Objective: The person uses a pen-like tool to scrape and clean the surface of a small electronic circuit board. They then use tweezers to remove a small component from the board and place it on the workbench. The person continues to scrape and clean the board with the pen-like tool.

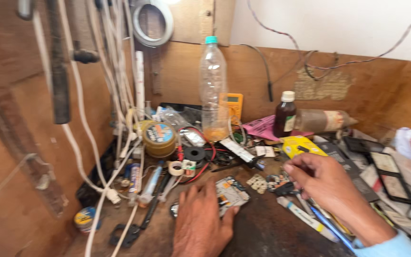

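Note:
My left hand (200,222) lies flat on the dark workbench, fingers resting against an opened phone body with its circuit board showing (231,192). My right hand (327,183) hovers to the right with fingers curled near small electronic parts (274,182); whether it pinches anything is unclear. A pale blue sleeve (388,245) covers that wrist. Pens and a white tube (305,218) lie beneath the right hand.
A clear plastic bottle (213,88) and a brown glass bottle (285,115) stand at the back. A solder tin (159,138), yellow multimeter (234,105), yellow box (300,145), tape rolls (194,153) and phone screens (388,171) crowd the bench. White cables (115,95) hang at left.

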`<control>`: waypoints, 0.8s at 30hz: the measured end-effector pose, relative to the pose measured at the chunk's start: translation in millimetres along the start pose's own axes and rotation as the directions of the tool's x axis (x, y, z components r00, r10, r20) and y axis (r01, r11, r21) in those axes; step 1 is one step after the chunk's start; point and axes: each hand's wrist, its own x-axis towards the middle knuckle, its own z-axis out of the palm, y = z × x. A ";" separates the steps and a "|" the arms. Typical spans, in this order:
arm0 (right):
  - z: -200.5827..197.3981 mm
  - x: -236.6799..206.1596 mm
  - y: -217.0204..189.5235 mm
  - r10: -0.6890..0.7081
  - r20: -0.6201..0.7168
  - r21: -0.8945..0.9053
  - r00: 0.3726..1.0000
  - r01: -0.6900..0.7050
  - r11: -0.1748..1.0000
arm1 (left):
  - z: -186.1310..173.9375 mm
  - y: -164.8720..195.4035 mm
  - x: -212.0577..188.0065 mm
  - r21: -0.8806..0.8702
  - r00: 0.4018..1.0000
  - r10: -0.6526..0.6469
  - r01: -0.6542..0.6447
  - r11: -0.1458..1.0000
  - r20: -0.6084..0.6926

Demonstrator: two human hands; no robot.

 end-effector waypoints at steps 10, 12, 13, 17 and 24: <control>-53.8 -28.1 52.0 0.118 -0.084 -0.393 0.989 -0.142 0.909 | 4.4 -4.2 3.7 0.056 0.999 0.017 -0.015 0.998 -0.033; -49.3 -34.6 49.8 0.095 -0.046 -0.405 0.994 -0.106 0.908 | 5.5 -5.0 4.2 0.072 0.999 0.029 -0.026 0.997 -0.038; -46.9 -37.5 47.2 0.137 -0.029 -0.435 0.990 -0.136 0.890 | 6.2 -5.1 4.6 0.071 0.998 0.036 -0.033 0.997 -0.043; -28.0 -43.0 30.9 0.126 -0.003 -0.479 0.992 -0.112 0.871 | 7.6 -7.1 4.1 0.075 0.998 0.038 -0.034 0.997 -0.051; -1.1 -38.0 6.4 0.137 -0.029 -0.621 0.990 -0.125 0.774 | 6.5 -7.3 6.4 0.080 1.000 0.017 -0.017 0.997 0.002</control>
